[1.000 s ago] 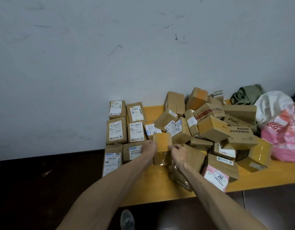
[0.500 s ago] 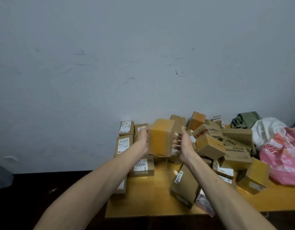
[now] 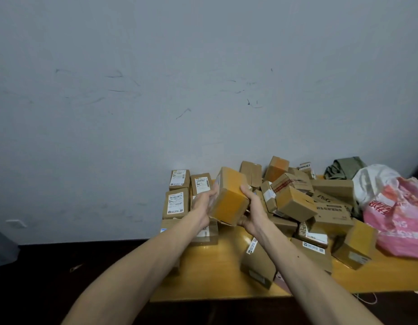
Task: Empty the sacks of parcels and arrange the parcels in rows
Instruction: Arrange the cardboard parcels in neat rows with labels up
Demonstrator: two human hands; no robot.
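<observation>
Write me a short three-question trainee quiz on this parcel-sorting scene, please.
1. True or false: the orange-taped parcel is lifted off the table, held between the left hand and right hand.
2. The labelled parcels already set in rows lie at the table's: A) left end B) right end C) middle front.
3. Fill in: the printed sack at the right end is white and ____.
Key: 1 true; 2 A; 3 pink.
</observation>
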